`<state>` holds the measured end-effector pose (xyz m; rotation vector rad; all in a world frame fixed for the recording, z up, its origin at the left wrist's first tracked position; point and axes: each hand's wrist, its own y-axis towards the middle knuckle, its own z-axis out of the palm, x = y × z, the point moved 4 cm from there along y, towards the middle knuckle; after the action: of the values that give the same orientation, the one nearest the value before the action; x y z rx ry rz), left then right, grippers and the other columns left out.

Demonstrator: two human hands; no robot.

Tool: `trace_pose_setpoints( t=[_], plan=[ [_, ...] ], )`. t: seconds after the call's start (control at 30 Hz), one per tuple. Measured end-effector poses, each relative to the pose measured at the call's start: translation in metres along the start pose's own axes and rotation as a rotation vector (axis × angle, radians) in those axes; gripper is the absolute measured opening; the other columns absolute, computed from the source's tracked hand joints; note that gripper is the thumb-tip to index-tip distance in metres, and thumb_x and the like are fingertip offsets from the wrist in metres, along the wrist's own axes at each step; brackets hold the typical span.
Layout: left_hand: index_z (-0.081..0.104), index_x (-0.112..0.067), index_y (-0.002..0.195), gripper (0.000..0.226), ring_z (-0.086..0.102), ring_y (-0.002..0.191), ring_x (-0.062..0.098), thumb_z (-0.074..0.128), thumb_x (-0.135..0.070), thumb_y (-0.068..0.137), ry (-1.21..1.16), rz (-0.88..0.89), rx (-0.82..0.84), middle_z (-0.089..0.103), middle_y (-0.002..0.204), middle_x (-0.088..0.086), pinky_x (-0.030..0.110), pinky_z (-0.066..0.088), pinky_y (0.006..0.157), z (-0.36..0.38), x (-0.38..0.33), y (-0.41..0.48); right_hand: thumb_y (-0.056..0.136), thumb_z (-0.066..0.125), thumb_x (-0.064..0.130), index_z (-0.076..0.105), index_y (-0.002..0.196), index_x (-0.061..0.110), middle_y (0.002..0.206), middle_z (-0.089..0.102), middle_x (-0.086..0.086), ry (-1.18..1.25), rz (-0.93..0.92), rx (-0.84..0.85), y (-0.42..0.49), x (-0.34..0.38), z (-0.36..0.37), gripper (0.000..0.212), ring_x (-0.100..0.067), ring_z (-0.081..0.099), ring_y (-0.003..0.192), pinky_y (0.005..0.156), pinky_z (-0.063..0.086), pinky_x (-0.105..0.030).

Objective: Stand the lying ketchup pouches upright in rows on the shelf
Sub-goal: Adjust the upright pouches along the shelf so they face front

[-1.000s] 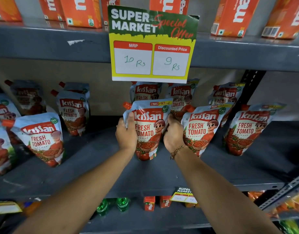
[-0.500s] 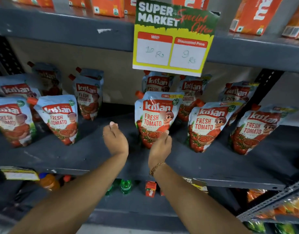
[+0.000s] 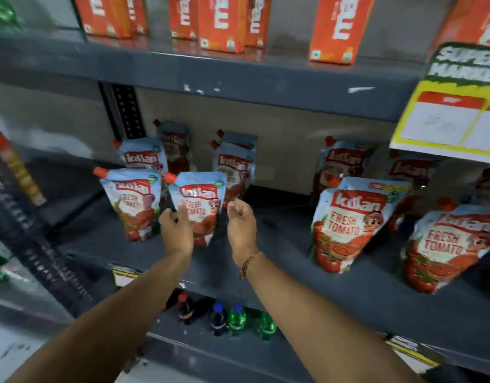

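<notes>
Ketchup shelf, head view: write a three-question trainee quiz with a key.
1. True or false: the right hand grips a pouch.
2. Which hand touches the front pouch between the hands? A) left hand B) right hand C) neither
3. Fill in: the cartons on the upper shelf are coloured ____.

Key: 1 false, it is curled and holds nothing. 2 A, fingers on the pouch's lower left. 3 orange.

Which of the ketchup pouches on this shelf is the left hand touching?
The front-row pouch second from the left. The left hand has its fingers on its lower left face; the right hand hovers beside it, apart. Every other pouch stands untouched.
</notes>
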<state>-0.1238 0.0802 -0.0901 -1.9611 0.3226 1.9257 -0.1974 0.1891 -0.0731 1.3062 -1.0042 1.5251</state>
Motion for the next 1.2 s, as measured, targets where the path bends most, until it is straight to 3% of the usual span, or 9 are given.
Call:
trace_pose_setpoints(
  t=[0.07,0.13,0.27,0.4,0.57,0.67,1.0,1.1,1.2],
  plan=[
    [0.053,0.001,0.124,0.055,0.064,0.104,0.026,0.040,-0.043,0.094,-0.031,-0.019,0.105,0.066,0.115,0.012,0.036,0.052,0.086,-0.006,-0.002,0.016,0.093,0.051,0.013,0.057,0.117,0.009,0.106,0.064,-0.001,0.085,0.052,0.033,0.004,-0.004,0.019,0.025,-0.010,0.062,0.090,0.078,0.053,-0.020],
    [0.058,-0.005,0.115,0.045,0.064,0.095,0.016,0.039,-0.041,0.096,-0.089,-0.021,0.159,0.066,0.107,0.005,0.028,0.052,0.079,-0.009,-0.006,0.029,0.090,0.057,0.014,0.062,0.115,0.006,0.109,0.068,-0.005,0.104,0.068,-0.011,0.011,-0.012,0.028,0.026,-0.018,0.067,0.095,0.079,0.057,-0.027],
    [0.060,-0.029,0.086,0.034,0.058,0.094,0.016,0.040,-0.056,0.091,-0.086,-0.163,0.336,0.065,0.096,-0.005,0.043,0.046,0.089,-0.010,-0.008,0.048,0.092,0.053,0.012,0.065,0.106,0.003,0.106,0.069,-0.013,0.139,0.088,-0.143,0.017,-0.016,0.038,0.020,-0.022,0.066,0.091,0.076,0.057,-0.033],
    [0.058,-0.023,0.104,0.044,0.054,0.117,0.027,0.044,-0.061,0.087,-0.077,-0.270,0.477,0.062,0.122,0.003,0.060,0.041,0.099,-0.006,-0.013,0.053,0.091,0.055,0.013,0.065,0.102,0.003,0.101,0.069,-0.016,0.198,0.086,-0.224,0.017,-0.016,0.037,0.018,-0.028,0.066,0.091,0.083,0.056,-0.045],
    [0.056,-0.017,0.102,0.044,0.051,0.125,0.031,0.043,-0.057,0.089,-0.080,-0.290,0.548,0.060,0.123,0.006,0.059,0.041,0.101,0.007,-0.021,0.045,0.090,0.055,0.009,0.063,0.086,0.008,0.076,0.066,-0.002,0.227,0.044,-0.327,0.012,-0.016,0.019,0.009,-0.013,0.063,0.065,0.045,0.048,-0.018],
    [0.055,-0.019,0.087,0.038,0.049,0.127,0.032,0.044,-0.055,0.090,-0.088,-0.305,0.577,0.059,0.124,0.009,0.059,0.040,0.101,0.014,-0.023,0.037,0.091,0.053,0.010,0.062,0.077,0.013,0.073,0.065,-0.002,0.225,0.010,-0.380,0.010,-0.014,0.008,0.017,-0.011,0.060,0.060,0.037,0.043,-0.015],
    [0.054,-0.018,0.084,0.038,0.051,0.126,0.035,0.046,-0.055,0.089,-0.076,-0.320,0.619,0.058,0.132,0.015,0.059,0.043,0.097,0.019,-0.029,0.033,0.092,0.053,0.014,0.061,0.075,0.019,0.077,0.067,0.001,0.205,-0.012,-0.399,0.009,-0.013,0.002,0.020,-0.013,0.065,0.070,0.051,0.050,-0.022],
    [0.054,-0.016,0.099,0.043,0.048,0.128,0.035,0.047,-0.057,0.087,-0.045,-0.327,0.626,0.055,0.135,0.014,0.060,0.041,0.100,0.019,-0.030,0.035,0.091,0.055,0.014,0.065,0.095,0.012,0.095,0.071,-0.008,0.214,0.017,-0.379,0.011,-0.020,0.003,0.011,-0.020,0.068,0.084,0.074,0.058,-0.036],
    [0.054,-0.016,0.106,0.044,0.045,0.131,0.032,0.044,-0.055,0.090,-0.039,-0.362,0.582,0.053,0.138,0.011,0.058,0.040,0.103,0.014,-0.024,0.037,0.089,0.058,0.024,0.056,0.112,0.009,0.116,0.063,-0.012,0.103,-0.027,-0.466,0.008,-0.028,0.003,0.028,-0.020,0.064,0.098,0.086,0.056,-0.039]
  ],
)
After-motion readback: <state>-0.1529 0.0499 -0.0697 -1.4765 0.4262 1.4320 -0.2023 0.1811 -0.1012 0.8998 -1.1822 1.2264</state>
